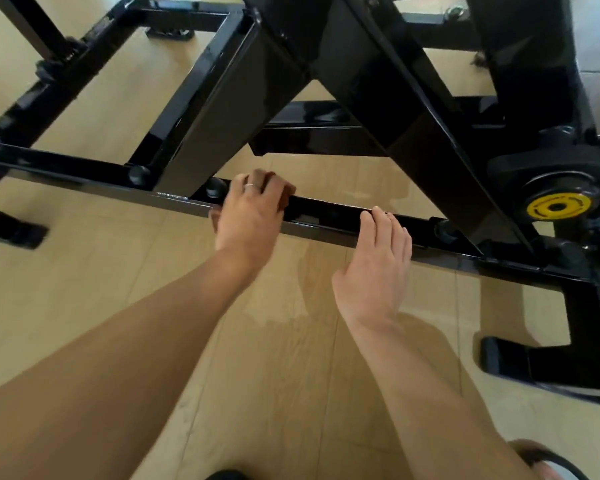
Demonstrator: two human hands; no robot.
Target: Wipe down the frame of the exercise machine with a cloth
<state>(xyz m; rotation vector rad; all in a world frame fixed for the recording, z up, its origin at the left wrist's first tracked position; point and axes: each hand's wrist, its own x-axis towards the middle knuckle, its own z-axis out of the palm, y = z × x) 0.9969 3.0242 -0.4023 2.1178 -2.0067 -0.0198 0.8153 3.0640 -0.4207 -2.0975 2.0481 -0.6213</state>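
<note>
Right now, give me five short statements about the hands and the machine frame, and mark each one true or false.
1. Both hands are on the same low horizontal bar of the black frame. True.
2. The left hand has its fingers curled over the bar. True.
3. The right hand is clenched in a fist round a cloth. False: its fingers lie straight on the bar, and no cloth shows in it.
4. The yellow disc sits left of both hands. False: it is to the right of them.
5. A ring shows on the left hand. True.
</note>
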